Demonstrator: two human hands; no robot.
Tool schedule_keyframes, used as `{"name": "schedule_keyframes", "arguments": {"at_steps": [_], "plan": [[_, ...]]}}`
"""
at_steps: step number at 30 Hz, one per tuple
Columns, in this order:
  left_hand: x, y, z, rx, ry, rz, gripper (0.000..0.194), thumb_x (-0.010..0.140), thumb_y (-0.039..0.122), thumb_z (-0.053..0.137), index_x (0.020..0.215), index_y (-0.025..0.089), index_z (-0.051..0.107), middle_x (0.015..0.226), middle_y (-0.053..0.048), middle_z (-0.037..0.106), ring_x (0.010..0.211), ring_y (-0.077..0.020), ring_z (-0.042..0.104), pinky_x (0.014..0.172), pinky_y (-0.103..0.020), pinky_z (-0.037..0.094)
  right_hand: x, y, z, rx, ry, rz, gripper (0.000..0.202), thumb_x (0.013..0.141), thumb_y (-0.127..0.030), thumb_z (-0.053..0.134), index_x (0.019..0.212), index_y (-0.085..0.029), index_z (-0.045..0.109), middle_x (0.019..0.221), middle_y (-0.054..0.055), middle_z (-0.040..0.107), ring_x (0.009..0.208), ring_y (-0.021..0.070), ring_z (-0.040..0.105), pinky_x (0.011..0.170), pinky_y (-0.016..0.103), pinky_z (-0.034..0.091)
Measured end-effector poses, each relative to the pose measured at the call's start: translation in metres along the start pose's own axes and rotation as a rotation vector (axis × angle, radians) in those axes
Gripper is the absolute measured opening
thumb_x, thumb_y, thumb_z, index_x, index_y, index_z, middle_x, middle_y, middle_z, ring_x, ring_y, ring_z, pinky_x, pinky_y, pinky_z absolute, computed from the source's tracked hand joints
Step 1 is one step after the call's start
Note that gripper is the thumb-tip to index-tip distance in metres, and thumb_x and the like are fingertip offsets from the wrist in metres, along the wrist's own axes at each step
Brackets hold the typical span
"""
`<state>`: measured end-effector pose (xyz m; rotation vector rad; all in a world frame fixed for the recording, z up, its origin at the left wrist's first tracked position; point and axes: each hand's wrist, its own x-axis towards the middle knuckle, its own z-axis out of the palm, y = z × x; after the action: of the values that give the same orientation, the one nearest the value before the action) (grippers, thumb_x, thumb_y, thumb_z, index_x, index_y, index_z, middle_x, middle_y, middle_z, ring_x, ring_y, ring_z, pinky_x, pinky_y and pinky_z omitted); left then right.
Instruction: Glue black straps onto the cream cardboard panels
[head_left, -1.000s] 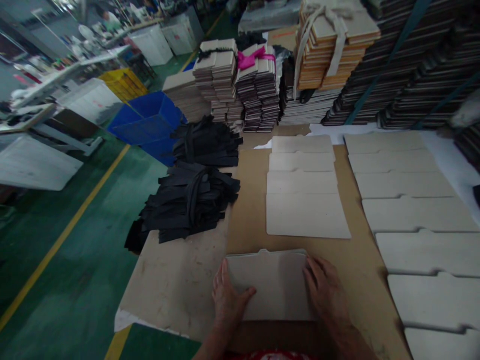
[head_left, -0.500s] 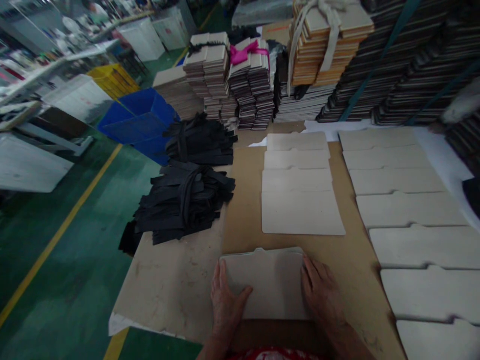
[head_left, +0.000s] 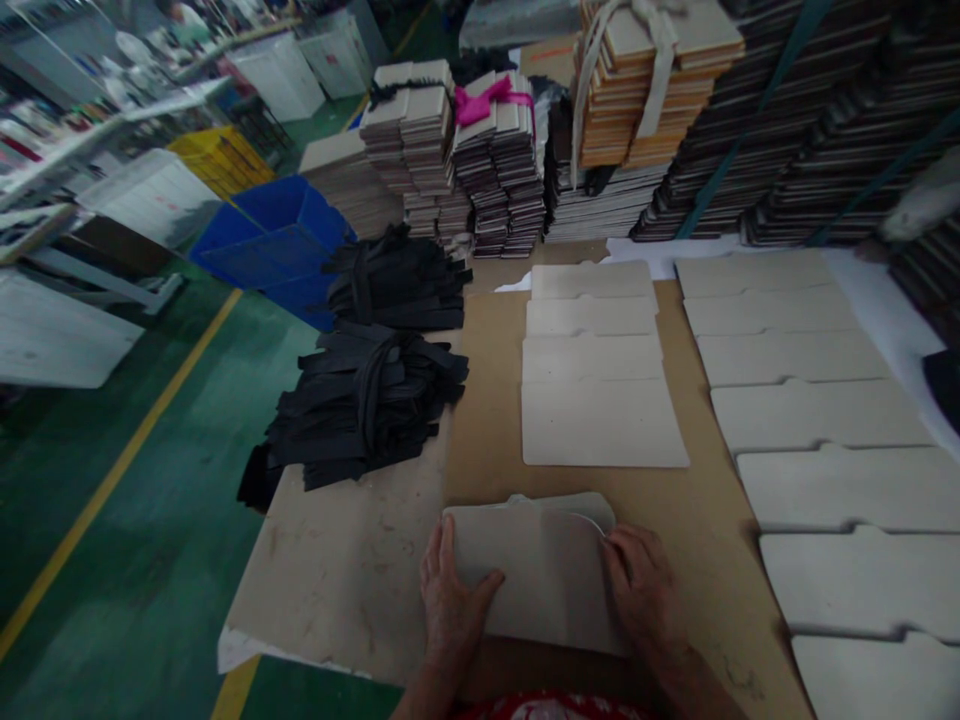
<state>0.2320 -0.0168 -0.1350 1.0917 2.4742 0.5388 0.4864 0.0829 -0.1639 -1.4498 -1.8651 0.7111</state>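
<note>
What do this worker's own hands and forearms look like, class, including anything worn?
The left hand and right hand are ungloved, and the visible forearms are sleeveless. A red garment with a pale pattern shows below.

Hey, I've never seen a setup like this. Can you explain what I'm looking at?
There's no machine, just someone's bare hands, viewed by a camera worn on their head. The left hand lies spread on a beige board. The right hand has its fingers at its upper right corner, where another board shows underneath. Overlapping boards lie ahead, with a longer row to the right. Bundles of black strips lie to the left.
</note>
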Motion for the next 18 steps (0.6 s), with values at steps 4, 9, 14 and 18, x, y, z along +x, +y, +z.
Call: {"name": "schedule_keyframes", "arguments": {"at_steps": [4, 9, 14, 18], "plan": [[0.004, 0.0, -0.002, -0.06, 0.003, -0.03, 0.097, 0.069, 0.029, 0.075, 0.152, 0.022, 0.027, 0.153, -0.013, 0.039, 0.143, -0.032, 0.035, 0.119, -0.051, 0.032, 0.007, -0.006, -0.001, 0.132, -0.1, 0.35, 0.029, 0.086, -0.05, 0.056, 0.087, -0.023, 0.066, 0.087, 0.008, 0.073, 0.079, 0.0235, 0.067, 0.076, 0.036, 0.054], [0.014, -0.009, -0.012, -0.323, 0.071, -0.23, 0.084, 0.078, 0.041, 0.068, 0.148, 0.013, 0.033, 0.139, -0.017, 0.054, 0.13, -0.0275, 0.052, 0.111, -0.043, 0.042, 0.022, -0.01, -0.009, 0.236, -0.262, 0.639, 0.036, 0.07, -0.058, 0.063, 0.082, -0.024, 0.067, 0.077, 0.003, 0.071, 0.075, 0.0235, 0.064, 0.071, 0.033, 0.052], [0.025, -0.015, -0.035, -0.676, -0.121, -0.469, 0.064, 0.082, 0.061, 0.059, 0.125, 0.013, 0.06, 0.117, -0.014, 0.071, 0.107, -0.0266, 0.068, 0.089, -0.036, 0.054, 0.025, -0.008, -0.015, 0.496, -0.33, 0.72, 0.038, 0.069, -0.06, 0.066, 0.079, -0.024, 0.057, 0.073, -0.001, 0.063, 0.069, 0.0186, 0.058, 0.06, 0.027, 0.047], [0.023, -0.012, -0.049, -0.814, -0.274, -0.591, 0.056, 0.076, 0.061, 0.066, 0.102, 0.013, 0.069, 0.092, -0.011, 0.076, 0.084, -0.0273, 0.072, 0.075, -0.036, 0.056, 0.021, -0.001, -0.013, 0.675, -0.272, 0.795, 0.039, 0.075, -0.06, 0.066, 0.084, -0.025, 0.052, 0.07, -0.004, 0.059, 0.065, 0.0163, 0.055, 0.058, 0.025, 0.046]]}}
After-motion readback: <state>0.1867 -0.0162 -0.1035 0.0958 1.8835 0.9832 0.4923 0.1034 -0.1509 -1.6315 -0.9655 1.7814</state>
